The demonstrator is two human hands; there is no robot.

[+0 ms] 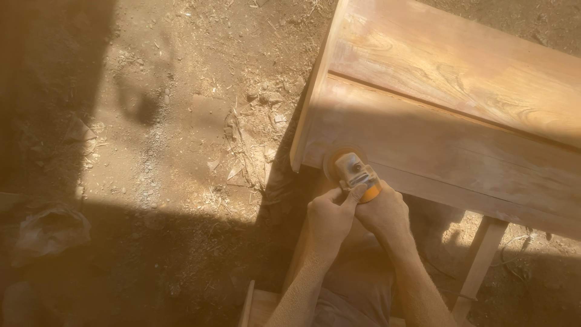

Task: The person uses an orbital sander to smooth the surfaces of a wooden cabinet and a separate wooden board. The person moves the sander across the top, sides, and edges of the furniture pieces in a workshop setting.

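Nearest the camera, both forearms reached forward. The left hand (327, 217) and the right hand (384, 213) were closed side by side around the body of an orange-banded angle grinder (356, 172). Its disc rested against the near corner of a large wooden panel (448, 91), close to the edge. Beyond lay a dirt floor (157, 121) strewn with wood shavings (242, 145).

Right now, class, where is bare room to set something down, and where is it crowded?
Free: the broad pale wooden panel above the groove, and the board's right stretch. Crowded: the near-left corner, where both hands grip the grey-and-orange angle grinder. The dirt ground is littered with wood chips.
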